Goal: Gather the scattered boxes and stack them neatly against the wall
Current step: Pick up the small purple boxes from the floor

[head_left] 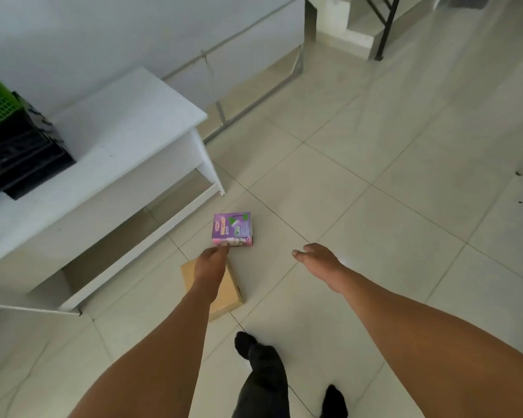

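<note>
Head view shows your left hand (211,260) pinching the purple printed carton (232,229) by its near edge, right hand (316,259) loosely open beside; bring that free palm under its far side before lifting.

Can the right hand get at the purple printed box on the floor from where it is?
Probably yes: bare tile lies between the right hand and the purple printed box; only the left hand is at its near edge.

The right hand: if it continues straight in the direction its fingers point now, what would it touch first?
Probably nothing but the tiled floor. The right hand is open, and it points to the right of the purple box, which the left hand touches. Depth is unclear.
</note>
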